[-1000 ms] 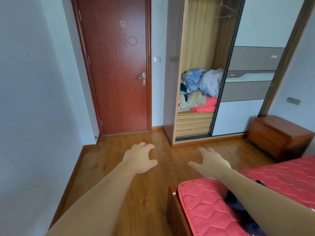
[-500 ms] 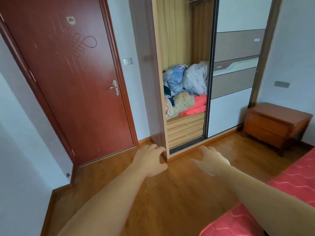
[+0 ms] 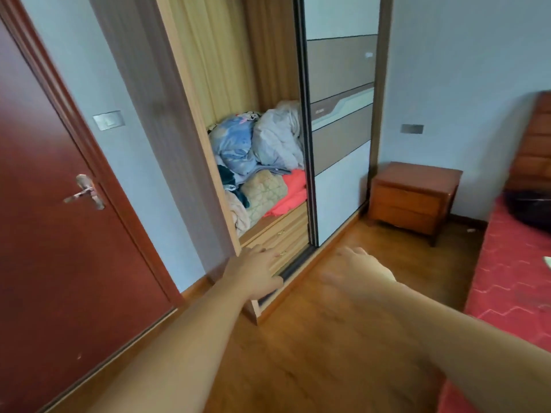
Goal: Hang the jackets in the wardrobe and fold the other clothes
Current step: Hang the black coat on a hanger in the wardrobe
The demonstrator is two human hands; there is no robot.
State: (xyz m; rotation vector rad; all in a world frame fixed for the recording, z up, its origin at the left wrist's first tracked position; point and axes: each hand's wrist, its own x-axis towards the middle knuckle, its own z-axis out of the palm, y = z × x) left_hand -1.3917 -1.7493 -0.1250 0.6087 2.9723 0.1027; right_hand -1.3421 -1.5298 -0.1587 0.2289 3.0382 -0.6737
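Head view: the left hand and the right hand reach forward, fingers relaxed and holding nothing, the right one blurred; the wardrobe stands ahead, door slid aside, heaped clothes on its shelf; possibly a dark garment on the red bed.

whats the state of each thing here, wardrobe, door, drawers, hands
wardrobe: sliding door pushed right, left side open
clothes pile: heaped unfolded on the shelf
wardrobe drawers: closed
room door: closed
bedside cabinet: drawers closed
left hand: empty, fingers relaxed
right hand: empty, blurred
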